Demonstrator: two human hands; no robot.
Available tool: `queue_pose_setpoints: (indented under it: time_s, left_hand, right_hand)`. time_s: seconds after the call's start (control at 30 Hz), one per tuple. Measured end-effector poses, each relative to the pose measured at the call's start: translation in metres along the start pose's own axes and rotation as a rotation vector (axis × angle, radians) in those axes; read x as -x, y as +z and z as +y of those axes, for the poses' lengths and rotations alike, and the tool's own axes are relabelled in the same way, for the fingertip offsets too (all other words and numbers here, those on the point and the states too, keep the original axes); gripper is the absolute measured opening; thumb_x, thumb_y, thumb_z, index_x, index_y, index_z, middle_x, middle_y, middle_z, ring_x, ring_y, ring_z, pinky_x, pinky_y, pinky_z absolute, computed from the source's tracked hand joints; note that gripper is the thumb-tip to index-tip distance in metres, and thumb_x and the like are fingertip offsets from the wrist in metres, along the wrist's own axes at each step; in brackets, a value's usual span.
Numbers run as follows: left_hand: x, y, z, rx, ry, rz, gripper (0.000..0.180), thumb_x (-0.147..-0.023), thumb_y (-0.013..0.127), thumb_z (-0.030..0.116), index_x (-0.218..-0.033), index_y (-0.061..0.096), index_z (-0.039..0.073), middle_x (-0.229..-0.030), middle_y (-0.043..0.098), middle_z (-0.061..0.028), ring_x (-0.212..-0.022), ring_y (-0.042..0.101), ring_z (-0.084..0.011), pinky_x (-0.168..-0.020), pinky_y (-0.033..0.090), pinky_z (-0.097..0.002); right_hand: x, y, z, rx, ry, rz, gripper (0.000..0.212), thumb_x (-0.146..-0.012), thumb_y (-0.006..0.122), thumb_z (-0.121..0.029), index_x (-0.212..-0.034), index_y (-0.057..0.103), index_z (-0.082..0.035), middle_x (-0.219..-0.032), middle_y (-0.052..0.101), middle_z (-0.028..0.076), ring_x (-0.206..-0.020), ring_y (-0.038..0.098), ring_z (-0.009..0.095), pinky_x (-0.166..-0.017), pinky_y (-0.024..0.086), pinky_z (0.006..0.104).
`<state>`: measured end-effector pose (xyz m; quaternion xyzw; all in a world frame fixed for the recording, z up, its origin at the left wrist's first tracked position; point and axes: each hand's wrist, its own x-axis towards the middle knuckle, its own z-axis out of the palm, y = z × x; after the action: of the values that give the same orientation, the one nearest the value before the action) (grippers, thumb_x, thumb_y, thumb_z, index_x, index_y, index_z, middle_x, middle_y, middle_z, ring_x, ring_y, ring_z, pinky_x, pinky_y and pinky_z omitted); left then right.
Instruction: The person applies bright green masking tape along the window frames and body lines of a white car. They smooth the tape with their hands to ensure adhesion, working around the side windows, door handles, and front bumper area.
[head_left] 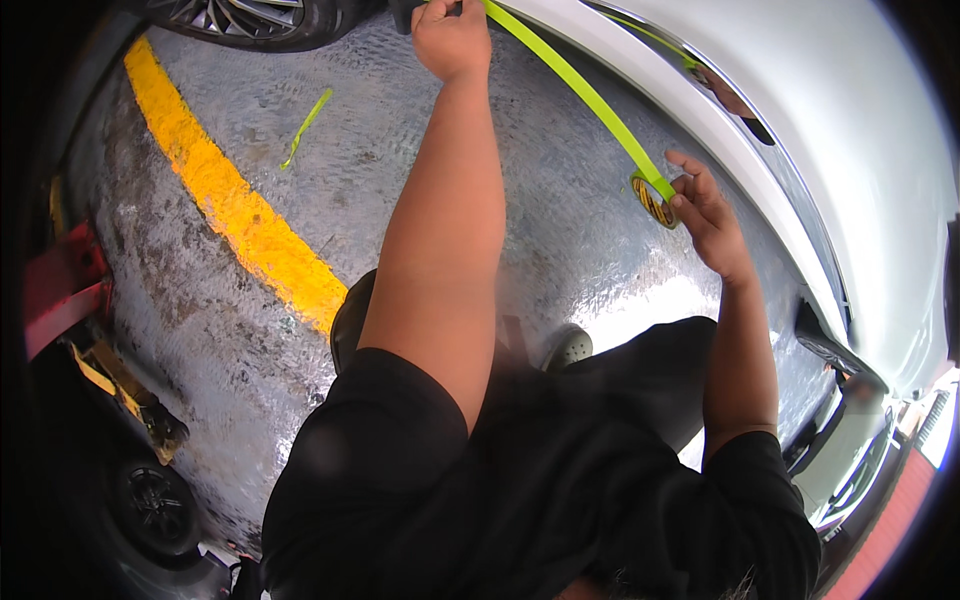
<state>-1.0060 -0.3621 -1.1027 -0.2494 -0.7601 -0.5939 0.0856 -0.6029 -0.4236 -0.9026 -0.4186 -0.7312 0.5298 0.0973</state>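
Note:
A roll of bright green masking tape (655,198) hangs at the fingers of my right hand (708,215), thumb and fingers closed on its edge. From the roll a long strip of green tape (575,85) stretches taut up and left to my left hand (452,42) at the top edge of the view. There my left fingers are closed at the strip's far end, beside the lower edge of a white car (850,130); the fingertips are partly cut off. The strip runs alongside the car's lower side panel.
A car wheel (250,20) stands at the top left. On the grey floor (250,100) lie a short scrap of green tape (305,130) and a painted yellow line (220,190). Red metal equipment (70,285) and a loose-looking wheel (157,508) are at the left; another car (845,450) stands lower right.

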Motion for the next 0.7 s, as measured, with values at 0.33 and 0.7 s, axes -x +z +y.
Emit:
queue_pose_setpoints:
  time_s: [0.33,0.7]
  left_hand:
    - [-0.013,-0.032,0.061,0.244,-0.245,-0.019,0.017,-0.085,0.088,0.024,-0.093,0.084,0.009,-0.101,0.073,-0.0046,-0.092,0.073,-0.024,-0.086,0.059,-0.04]
    - [-0.014,-0.025,0.048,0.244,-0.261,-0.011,0.015,-0.087,0.087,0.024,-0.093,0.084,0.01,-0.103,0.073,-0.0045,-0.092,0.073,-0.0242,-0.086,0.058,-0.0406]
  right_hand:
    - [-0.035,-0.039,0.041,0.911,0.158,0.377,0.03,-0.102,0.073,-0.03,-0.123,0.077,-0.011,-0.109,0.078,0.022,-0.101,0.076,0.038,-0.091,0.058,0.0474]
    - [-0.055,-0.044,0.061,0.563,0.443,0.518,0.041,-0.099,0.073,-0.052,-0.106,0.084,-0.014,-0.093,0.08,0.014,-0.09,0.076,0.031,-0.084,0.057,0.0407]
